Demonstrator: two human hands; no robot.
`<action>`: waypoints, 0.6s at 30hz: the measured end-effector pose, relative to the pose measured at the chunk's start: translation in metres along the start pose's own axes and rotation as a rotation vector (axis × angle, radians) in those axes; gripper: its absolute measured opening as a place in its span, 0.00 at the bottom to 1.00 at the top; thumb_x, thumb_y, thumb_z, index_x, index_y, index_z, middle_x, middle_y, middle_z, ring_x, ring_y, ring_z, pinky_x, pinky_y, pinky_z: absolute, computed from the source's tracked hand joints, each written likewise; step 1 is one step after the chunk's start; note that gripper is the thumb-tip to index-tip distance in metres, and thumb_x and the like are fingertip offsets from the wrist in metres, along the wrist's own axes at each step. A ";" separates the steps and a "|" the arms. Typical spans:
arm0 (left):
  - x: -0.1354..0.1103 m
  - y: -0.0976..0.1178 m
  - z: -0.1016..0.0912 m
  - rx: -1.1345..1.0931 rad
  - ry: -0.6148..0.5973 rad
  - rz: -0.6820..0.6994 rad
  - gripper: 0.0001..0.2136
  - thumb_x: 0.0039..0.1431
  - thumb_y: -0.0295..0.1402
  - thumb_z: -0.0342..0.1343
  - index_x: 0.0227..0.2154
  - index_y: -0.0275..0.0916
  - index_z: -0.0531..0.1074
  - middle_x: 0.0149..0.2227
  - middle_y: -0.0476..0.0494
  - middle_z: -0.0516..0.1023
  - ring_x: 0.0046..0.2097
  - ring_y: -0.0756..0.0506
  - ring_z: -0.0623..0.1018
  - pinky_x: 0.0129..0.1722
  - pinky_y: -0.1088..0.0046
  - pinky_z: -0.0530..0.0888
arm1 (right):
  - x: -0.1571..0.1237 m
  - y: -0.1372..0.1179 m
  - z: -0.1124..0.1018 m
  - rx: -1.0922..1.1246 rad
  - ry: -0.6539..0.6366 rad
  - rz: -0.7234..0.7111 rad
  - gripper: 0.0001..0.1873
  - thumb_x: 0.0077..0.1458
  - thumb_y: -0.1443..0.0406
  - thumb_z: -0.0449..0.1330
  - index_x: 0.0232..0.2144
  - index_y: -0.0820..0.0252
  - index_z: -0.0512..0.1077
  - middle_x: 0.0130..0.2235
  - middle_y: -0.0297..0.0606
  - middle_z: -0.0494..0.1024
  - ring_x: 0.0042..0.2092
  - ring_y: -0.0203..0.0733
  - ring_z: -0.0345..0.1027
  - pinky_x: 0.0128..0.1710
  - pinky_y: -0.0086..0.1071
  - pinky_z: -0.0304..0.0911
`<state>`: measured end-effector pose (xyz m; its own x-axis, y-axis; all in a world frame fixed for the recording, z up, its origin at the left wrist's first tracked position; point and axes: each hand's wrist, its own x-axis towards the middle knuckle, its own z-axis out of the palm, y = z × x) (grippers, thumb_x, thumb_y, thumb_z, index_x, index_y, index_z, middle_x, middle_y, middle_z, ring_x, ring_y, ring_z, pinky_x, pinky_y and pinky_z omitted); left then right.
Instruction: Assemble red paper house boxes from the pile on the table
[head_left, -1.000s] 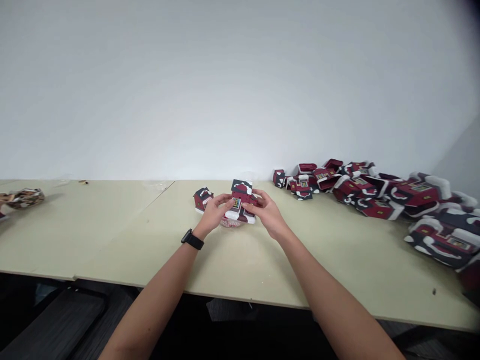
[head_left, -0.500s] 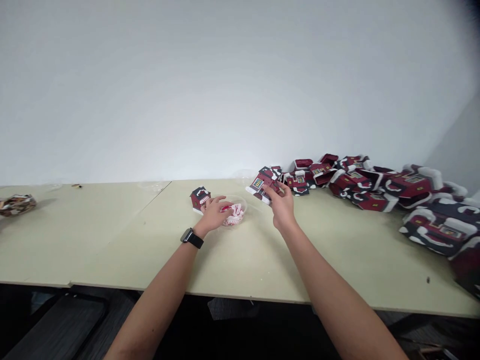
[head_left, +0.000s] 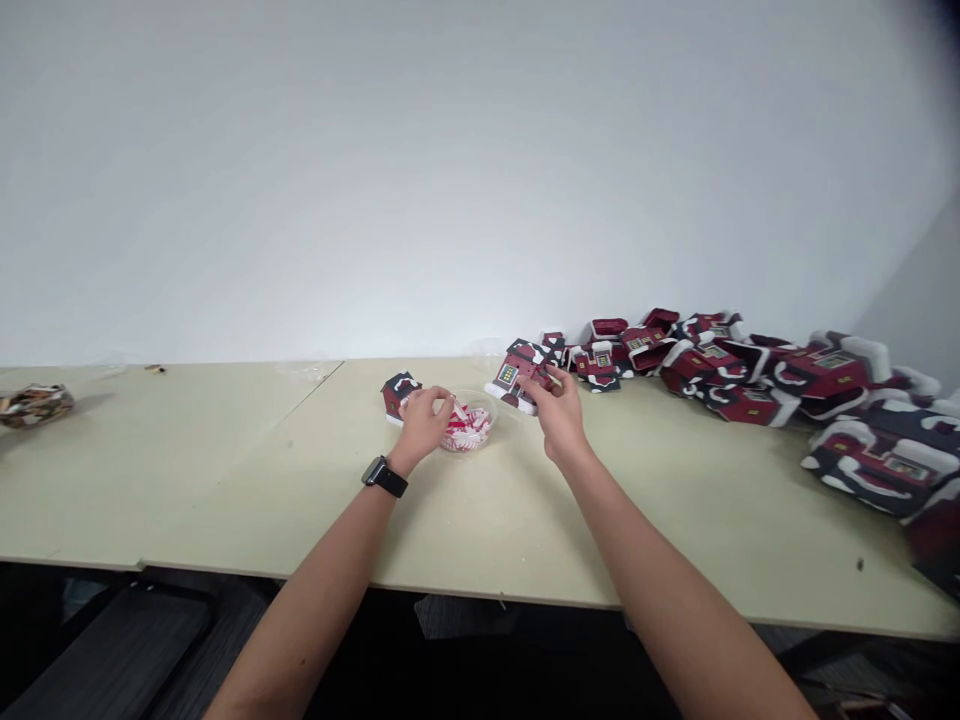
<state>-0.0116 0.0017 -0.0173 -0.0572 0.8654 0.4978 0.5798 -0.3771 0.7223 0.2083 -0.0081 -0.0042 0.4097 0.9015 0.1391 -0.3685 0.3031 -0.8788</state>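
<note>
My right hand [head_left: 561,412] grips a small toy house [head_left: 519,374] with dark red walls, a dark roof and white snow-like trim, held tilted above the table. Over the left rim of a clear plastic bowl [head_left: 491,432], my left hand [head_left: 426,425] is closed in a pinch. A small red-and-white piece [head_left: 459,408] shows at its fingertips. More red-and-white pieces [head_left: 469,430] lie in the bowl. Just behind my left hand stands another little house [head_left: 394,394], partly covered by the fingers.
A long heap of similar red houses [head_left: 750,370] spreads along the wall to the right. At the far left sits a container of brown pieces [head_left: 36,405]. Clear plastic [head_left: 304,371] lies by the wall. A seam crosses the pale table [head_left: 225,480].
My left hand has lifted a little and drawn back from inside the bowl, its fingers now pinched on a small piece. The house in my right hand has shifted slightly left and down.
</note>
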 end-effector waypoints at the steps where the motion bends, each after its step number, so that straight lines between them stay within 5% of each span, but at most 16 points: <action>1: 0.001 0.001 -0.001 -0.056 0.025 -0.014 0.08 0.64 0.38 0.56 0.33 0.43 0.78 0.40 0.40 0.83 0.50 0.36 0.76 0.58 0.55 0.67 | 0.000 0.002 0.000 -0.023 -0.017 -0.015 0.39 0.39 0.56 0.79 0.53 0.54 0.70 0.42 0.36 0.81 0.45 0.48 0.78 0.43 0.39 0.77; 5: 0.002 0.005 -0.006 -0.337 0.058 -0.078 0.12 0.67 0.40 0.52 0.31 0.41 0.74 0.34 0.42 0.81 0.39 0.42 0.77 0.44 0.65 0.71 | -0.005 0.012 0.000 -0.177 -0.100 -0.200 0.39 0.43 0.54 0.78 0.55 0.53 0.69 0.47 0.39 0.81 0.47 0.47 0.76 0.49 0.41 0.74; 11: -0.004 0.017 -0.001 -0.477 -0.051 -0.117 0.17 0.68 0.48 0.53 0.29 0.42 0.69 0.25 0.45 0.77 0.29 0.45 0.75 0.32 0.68 0.69 | -0.027 0.013 0.005 -0.382 -0.226 -0.540 0.30 0.52 0.57 0.73 0.55 0.52 0.70 0.56 0.42 0.78 0.54 0.50 0.73 0.56 0.43 0.69; 18: -0.014 0.026 0.008 -0.517 -0.140 -0.130 0.24 0.67 0.61 0.54 0.33 0.43 0.65 0.21 0.50 0.75 0.17 0.49 0.70 0.19 0.71 0.64 | -0.044 0.021 0.012 -0.497 -0.309 -0.656 0.27 0.58 0.56 0.70 0.57 0.51 0.68 0.56 0.45 0.75 0.58 0.54 0.70 0.62 0.49 0.65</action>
<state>0.0109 -0.0175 -0.0089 0.0270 0.9380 0.3455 0.0981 -0.3464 0.9329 0.1723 -0.0371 -0.0234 0.1405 0.6578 0.7400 0.2969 0.6850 -0.6653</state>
